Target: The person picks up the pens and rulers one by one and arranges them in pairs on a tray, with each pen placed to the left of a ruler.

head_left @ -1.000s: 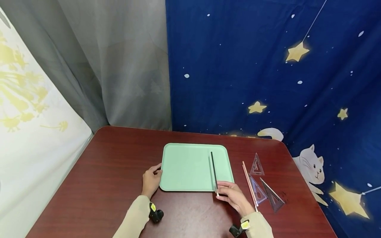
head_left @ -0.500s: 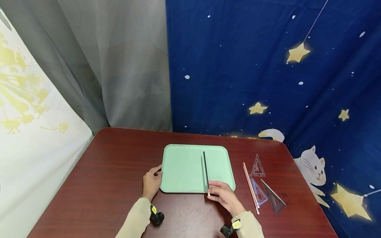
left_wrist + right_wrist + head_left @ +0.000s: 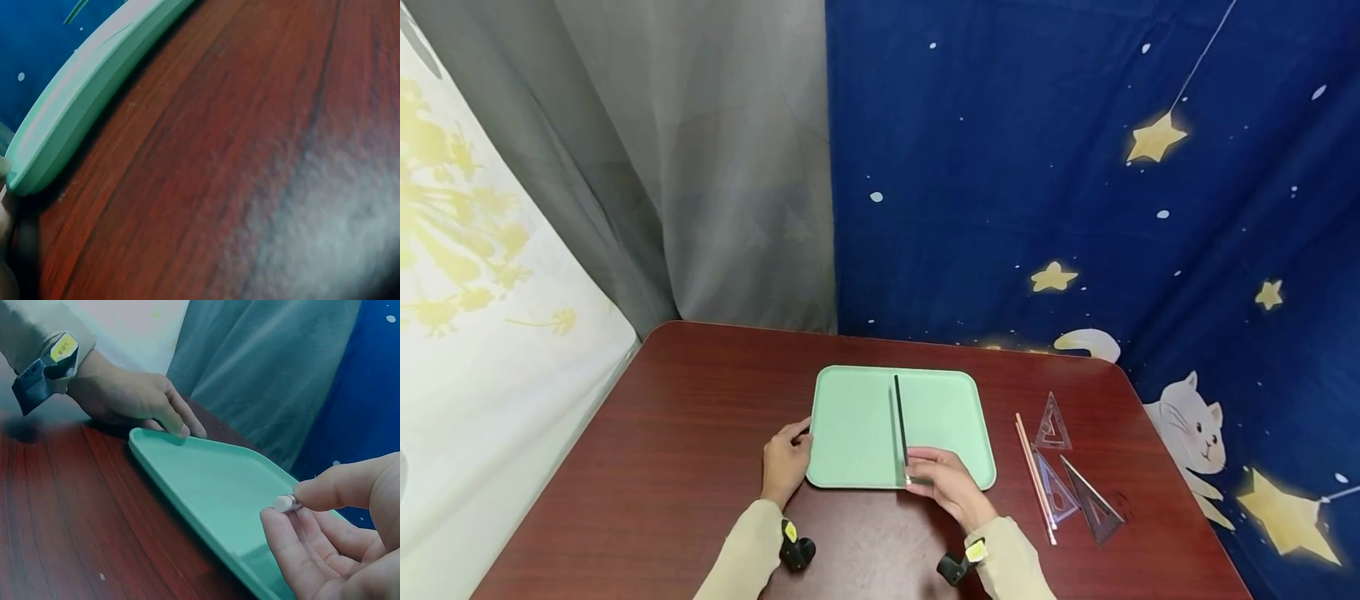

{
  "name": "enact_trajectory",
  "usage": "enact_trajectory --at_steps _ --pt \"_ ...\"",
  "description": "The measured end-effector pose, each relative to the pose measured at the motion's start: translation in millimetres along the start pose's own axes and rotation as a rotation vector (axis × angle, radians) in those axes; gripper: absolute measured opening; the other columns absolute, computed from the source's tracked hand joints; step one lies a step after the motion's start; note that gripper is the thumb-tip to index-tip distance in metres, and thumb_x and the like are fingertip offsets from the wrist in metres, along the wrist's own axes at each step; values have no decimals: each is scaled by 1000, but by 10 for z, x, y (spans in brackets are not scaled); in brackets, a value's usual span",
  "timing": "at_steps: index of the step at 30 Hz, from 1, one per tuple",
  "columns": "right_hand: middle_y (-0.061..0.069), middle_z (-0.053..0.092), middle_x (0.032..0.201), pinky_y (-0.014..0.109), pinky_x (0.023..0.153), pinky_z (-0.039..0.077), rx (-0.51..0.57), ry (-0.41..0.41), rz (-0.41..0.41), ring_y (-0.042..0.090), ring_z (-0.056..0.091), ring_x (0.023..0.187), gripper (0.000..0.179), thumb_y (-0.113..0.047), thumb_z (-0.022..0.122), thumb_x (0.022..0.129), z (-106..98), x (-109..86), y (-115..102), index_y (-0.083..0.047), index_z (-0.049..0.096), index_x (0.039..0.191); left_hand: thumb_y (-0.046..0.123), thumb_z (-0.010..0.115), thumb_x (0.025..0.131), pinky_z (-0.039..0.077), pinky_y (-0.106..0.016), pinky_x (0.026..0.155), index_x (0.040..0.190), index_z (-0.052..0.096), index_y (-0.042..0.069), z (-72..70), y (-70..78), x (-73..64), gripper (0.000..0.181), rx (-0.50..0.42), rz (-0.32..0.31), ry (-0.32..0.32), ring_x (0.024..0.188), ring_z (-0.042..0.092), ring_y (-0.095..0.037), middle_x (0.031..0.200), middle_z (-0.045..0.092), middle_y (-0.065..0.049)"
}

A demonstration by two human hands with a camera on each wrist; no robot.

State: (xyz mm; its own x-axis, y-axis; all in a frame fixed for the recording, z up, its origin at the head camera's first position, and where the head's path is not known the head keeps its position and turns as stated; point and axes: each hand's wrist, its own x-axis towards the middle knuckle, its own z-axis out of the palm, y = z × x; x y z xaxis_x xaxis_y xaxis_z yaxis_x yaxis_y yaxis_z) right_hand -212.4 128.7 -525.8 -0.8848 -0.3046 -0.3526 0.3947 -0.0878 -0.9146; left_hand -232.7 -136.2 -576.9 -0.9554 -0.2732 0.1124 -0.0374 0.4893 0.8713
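Observation:
In the head view my right hand (image 3: 949,485) pinches a black pencil (image 3: 900,419) by its near end, thumb against fingers. The pencil's far end points away over the mint green tray (image 3: 853,433). From the right wrist view, its white eraser (image 3: 284,503) sits between the thumb and fingertips; the rest of the shaft is mostly hidden. My left hand (image 3: 786,467) grips the tray's left edge near the front corner, with the thumb on the rim. Only a sliver of that hand shows in the left wrist view, beside the tray's corner (image 3: 69,125).
Right of the tray lie pink pencils (image 3: 1036,479) side by side. Near them are a clear set square (image 3: 1053,425), a bluish set square (image 3: 1056,492) and a dark set square (image 3: 1093,504). The reddish-brown table (image 3: 715,400) meets curtains behind.
My right hand has carried the black pencil leftward, from the tray's right side to about its middle. The left hand has stayed on the tray's edge.

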Motion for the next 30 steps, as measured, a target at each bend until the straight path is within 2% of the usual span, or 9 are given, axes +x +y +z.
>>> enact_trajectory --at_steps 8,20,26,30 --pt "9 63 104 27 76 54 -5 -2 -9 9 61 85 48 3 57 87 171 144 -10 19 43 130 7 58 93 42 -23 61 125 65 8 0 -7 -18 32 -23 6 -21 63 51 -7 108 67 -11" --pt "11 61 95 31 75 56 -21 -4 6 14 63 82 45 7 58 83 461 323 61 18 49 126 8 59 92 42 -22 61 123 66 8 3 -13 -11 32 -16 33 -2 62 51 -5 111 68 -10" --pt "22 61 109 34 78 56 -32 -4 -1 17 64 87 45 6 59 84 569 355 39 17 49 126 9 59 92 45 -22 64 123 66 9 8 -26 -13 32 -16 31 2 70 57 -5 111 68 -9" --pt "23 60 111 34 79 56 -32 7 5 17 64 87 44 7 59 84 650 378 36 17 50 126 8 59 92 43 -22 59 123 66 8 13 -32 -18 32 -26 39 7 61 53 -4 112 67 -11"
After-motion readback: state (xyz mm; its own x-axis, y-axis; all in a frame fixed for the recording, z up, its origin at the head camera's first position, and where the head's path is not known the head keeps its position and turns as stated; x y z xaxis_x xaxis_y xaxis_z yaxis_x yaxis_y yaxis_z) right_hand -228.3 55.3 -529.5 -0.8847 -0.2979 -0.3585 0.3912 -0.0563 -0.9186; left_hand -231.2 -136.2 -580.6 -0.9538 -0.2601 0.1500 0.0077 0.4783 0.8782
